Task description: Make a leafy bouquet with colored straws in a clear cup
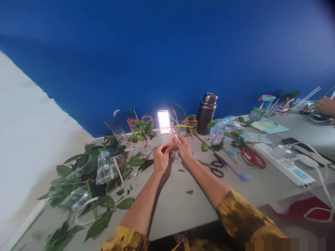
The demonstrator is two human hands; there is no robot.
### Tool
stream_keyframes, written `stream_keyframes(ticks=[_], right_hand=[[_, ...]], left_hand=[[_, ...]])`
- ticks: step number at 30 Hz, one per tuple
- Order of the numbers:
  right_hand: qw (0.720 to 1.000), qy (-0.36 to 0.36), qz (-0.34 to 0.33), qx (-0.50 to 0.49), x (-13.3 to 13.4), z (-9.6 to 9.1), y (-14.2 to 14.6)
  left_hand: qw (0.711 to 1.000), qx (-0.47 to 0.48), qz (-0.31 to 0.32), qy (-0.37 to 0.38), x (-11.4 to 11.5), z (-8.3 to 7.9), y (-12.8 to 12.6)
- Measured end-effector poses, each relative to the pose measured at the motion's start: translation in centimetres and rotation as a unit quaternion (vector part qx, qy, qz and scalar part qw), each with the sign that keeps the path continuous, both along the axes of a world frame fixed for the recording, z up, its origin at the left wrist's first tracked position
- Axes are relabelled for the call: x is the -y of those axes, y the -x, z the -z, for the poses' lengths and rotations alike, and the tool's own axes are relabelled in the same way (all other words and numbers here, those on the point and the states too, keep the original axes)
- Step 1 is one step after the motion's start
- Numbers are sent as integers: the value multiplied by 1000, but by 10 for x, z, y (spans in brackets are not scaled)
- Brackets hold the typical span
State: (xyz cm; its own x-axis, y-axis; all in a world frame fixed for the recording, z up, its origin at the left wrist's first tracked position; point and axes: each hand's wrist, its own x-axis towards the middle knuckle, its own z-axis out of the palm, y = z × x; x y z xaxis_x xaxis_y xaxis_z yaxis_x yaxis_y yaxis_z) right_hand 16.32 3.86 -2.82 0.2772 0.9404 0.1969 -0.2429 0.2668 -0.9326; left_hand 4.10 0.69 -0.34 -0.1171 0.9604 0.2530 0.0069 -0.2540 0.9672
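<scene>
An orange drinking straw (172,135) stands nearly upright between my hands. My left hand (161,157) is closed, its thumb and fingers pinching near the straw's lower end. My right hand (184,148) curls from the other side around what looks like a clear plastic cup (176,153), its fingers bent close to the straw. The hands partly hide the cup. Behind them a bright lit screen (164,122) leans at the wall. Black-handled scissors (216,167) lie right of my right forearm. Another clear cup (145,148) stands left of my left hand.
Leaves (102,216) and cut plastic bottles (106,167) crowd the left. A dark thermos (206,115) stands at the wall. On the right are red-handled scissors (253,158), a power strip (284,164) and a bottle (261,108). Another person's hand (326,105) is at far right.
</scene>
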Motion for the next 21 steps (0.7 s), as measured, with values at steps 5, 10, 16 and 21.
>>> stream_keyframes(ticks=[5, 10, 16, 21], right_hand=[[1000, -7, -3, -8, 4, 0, 5], [999, 4, 3, -34, 3, 0, 8], [997, 13, 15, -80, -4, -4, 1], [991, 7, -4, -130, -4, -4, 1]], left_hand=[[1000, 9, 9, 12, -3, 2, 1], [999, 31, 1, 21, -5, 3, 1], [979, 147, -40, 132, 0, -5, -3], [884, 323, 80, 328, 10, -6, -8]])
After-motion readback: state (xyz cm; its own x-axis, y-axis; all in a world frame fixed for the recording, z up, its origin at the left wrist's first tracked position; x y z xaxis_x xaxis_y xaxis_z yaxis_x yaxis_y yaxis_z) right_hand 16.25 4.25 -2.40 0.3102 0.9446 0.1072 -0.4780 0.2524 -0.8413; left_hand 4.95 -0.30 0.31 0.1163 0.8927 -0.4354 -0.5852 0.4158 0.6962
